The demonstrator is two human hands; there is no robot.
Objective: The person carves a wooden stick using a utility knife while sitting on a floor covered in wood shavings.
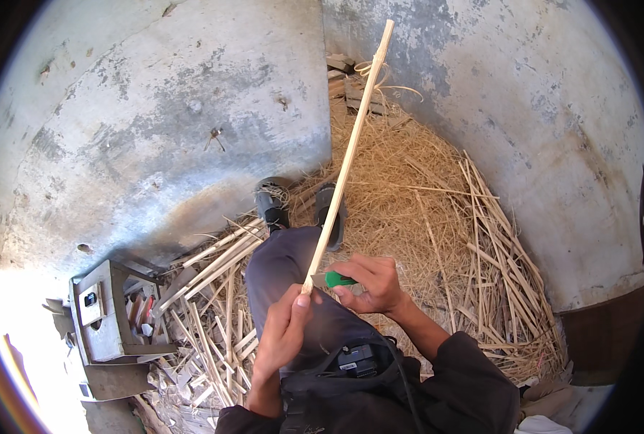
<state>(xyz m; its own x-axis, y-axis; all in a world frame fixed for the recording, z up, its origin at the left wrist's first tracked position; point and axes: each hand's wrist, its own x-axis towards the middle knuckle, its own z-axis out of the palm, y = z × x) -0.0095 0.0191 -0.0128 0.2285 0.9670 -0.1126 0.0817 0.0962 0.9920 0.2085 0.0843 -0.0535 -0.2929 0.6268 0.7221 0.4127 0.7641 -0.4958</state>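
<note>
A long, pale strip of wood or bamboo (347, 160) slants up and away from my lap, its near end by my thigh. My left hand (284, 329) is closed around that near end. In my right hand (374, 284) is a knife with a green handle (336, 279); its short blade lies against the strip just above my left hand. Thin curled shavings (380, 76) hang from the strip near its far end.
Straw-like shavings (401, 159) cover the floor ahead, with cut strips (506, 267) heaped along the right wall. More strips (217, 264) lie to my left beside a wooden box stool (112, 311). My shoes (271, 204) rest near the wall corner.
</note>
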